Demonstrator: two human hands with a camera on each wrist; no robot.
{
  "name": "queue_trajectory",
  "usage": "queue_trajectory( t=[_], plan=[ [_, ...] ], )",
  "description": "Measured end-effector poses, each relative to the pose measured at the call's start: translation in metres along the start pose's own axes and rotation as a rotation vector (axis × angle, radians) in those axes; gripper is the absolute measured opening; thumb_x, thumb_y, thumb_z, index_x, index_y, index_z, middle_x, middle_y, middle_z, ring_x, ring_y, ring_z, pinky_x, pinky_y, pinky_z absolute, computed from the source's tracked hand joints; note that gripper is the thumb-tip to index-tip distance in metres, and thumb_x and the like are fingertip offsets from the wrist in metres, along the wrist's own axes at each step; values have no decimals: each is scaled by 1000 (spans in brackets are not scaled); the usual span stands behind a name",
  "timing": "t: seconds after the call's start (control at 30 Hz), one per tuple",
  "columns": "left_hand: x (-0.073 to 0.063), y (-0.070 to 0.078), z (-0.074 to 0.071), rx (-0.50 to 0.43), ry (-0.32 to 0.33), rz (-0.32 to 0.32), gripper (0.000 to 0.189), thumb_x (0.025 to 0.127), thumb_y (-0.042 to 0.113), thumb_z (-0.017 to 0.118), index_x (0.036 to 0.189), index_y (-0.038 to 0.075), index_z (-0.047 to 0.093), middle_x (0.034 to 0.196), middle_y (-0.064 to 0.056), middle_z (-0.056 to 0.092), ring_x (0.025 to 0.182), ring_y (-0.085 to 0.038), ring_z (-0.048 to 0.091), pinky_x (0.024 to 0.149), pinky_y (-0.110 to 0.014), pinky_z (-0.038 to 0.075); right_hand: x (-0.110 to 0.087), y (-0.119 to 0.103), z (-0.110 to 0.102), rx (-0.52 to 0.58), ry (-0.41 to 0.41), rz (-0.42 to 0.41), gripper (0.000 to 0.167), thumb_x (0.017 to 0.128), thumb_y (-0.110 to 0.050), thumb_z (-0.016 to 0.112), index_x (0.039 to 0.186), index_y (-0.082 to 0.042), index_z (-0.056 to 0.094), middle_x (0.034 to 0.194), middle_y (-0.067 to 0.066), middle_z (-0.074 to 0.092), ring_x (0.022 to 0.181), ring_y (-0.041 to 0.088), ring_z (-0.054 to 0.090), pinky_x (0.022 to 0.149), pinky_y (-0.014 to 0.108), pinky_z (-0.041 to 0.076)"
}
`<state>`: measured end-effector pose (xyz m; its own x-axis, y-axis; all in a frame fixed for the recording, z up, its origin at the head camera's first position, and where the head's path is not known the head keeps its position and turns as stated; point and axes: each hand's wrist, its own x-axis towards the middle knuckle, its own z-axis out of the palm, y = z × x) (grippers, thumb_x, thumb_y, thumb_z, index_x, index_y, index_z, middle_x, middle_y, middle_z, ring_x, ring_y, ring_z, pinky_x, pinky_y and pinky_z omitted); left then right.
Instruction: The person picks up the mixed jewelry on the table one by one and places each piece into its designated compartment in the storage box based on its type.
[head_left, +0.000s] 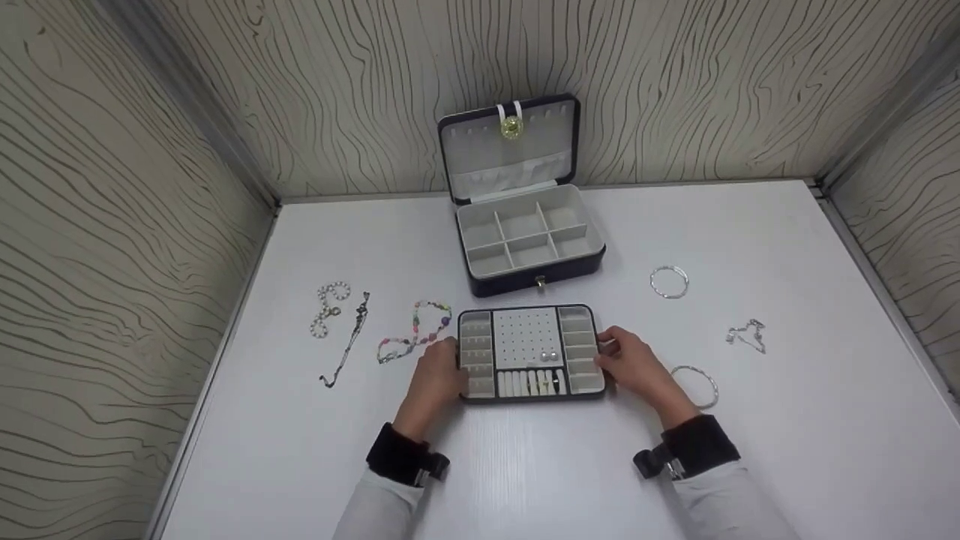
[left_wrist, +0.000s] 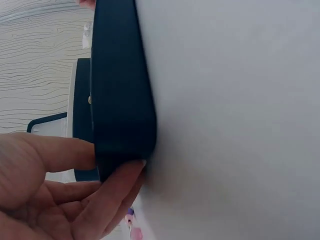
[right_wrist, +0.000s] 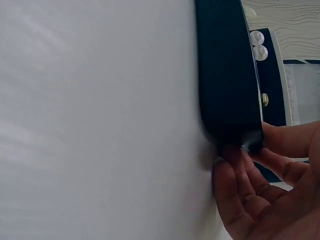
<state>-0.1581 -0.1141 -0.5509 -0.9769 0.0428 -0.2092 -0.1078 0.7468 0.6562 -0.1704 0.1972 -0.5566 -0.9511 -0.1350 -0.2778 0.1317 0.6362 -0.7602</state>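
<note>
A dark-rimmed jewelry tray (head_left: 525, 402) with pale compartments lies in front of the jewelry box, held at both ends. My left hand (head_left: 436, 381) grips its left end, thumb over the top edge and fingers along the outer wall in the left wrist view. At the opposite end my right hand (head_left: 634, 366) pinches the tray between thumb and fingers, some fingertips tucked low by the corner in the right wrist view. Two pearl earrings (head_left: 549, 356) sit on the tray's perforated panel. Several rings (head_left: 545, 384) are slotted in the padded rolls below it.
Behind the tray stands the jewelry box (head_left: 502, 287), its lid (head_left: 510, 161) raised, compartments bare. Leftward lie a colorful bead strand (head_left: 414, 339), a chain (head_left: 349, 343) and a pearl bracelet (head_left: 322, 309). Rightward are two bangles (head_left: 686, 281) and a silver chain (head_left: 748, 334).
</note>
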Motion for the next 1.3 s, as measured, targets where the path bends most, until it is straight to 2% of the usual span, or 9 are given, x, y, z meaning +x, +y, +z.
queue_trajectory(
  t=[0.23, 0.4, 0.6, 0.93, 1.13, 1.3],
  plan=[
    [-17, -16, -17, 67, -47, -32, 34, 75, -5, 68, 107, -2, 56, 94, -14, 61, 79, -24, 57, 70, -43, 50, -9, -11, 16, 25, -64, -31, 26, 86, 2, 64, 108, 2, 52, 87, 11, 64, 73, 20, 60, 61, 33, 51],
    [-28, -29, -28, 57, -80, -57, 37, 73, -4, 70, 107, -1, 54, 91, -13, 60, 77, -25, 57, 67, -42, 50, -11, -19, 29, 63, -94, -43, 25, 82, 4, 65, 103, 0, 52, 81, 8, 61, 69, 19, 58, 58, 32, 50],
    [-38, -46, -41, 41, -74, -90, 36, 71, -6, 69, 103, 0, 54, 88, -11, 60, 74, -24, 56, 62, -39, 49, -11, -33, 50, 69, -117, -41, 25, 83, 4, 65, 102, -3, 52, 81, 7, 60, 66, 19, 57, 55, 32, 50],
    [-45, -66, -61, 28, -65, -167, 38, 74, -5, 73, 107, -2, 55, 87, -10, 60, 76, -24, 58, 64, -40, 50, -8, -51, 77, 56, -159, -80, 23, 85, 1, 65, 102, -5, 51, 82, 6, 59, 65, 17, 58, 54, 32, 51],
    [-48, -77, -73, 27, -52, -174, 38, 74, -5, 72, 108, -2, 54, 89, -10, 60, 78, -25, 57, 65, -40, 49, -5, -58, 88, 51, -170, -122, 23, 86, -1, 66, 104, -4, 52, 84, 5, 61, 67, 17, 58, 54, 31, 51],
    [-48, -86, -81, 42, -24, -191, 38, 75, -5, 71, 110, -4, 56, 91, -12, 61, 78, -26, 57, 66, -41, 50, -4, -64, 98, 76, -173, -155, 24, 88, -2, 66, 107, -3, 52, 81, 5, 63, 62, 15, 58, 54, 30, 49]
  ],
)
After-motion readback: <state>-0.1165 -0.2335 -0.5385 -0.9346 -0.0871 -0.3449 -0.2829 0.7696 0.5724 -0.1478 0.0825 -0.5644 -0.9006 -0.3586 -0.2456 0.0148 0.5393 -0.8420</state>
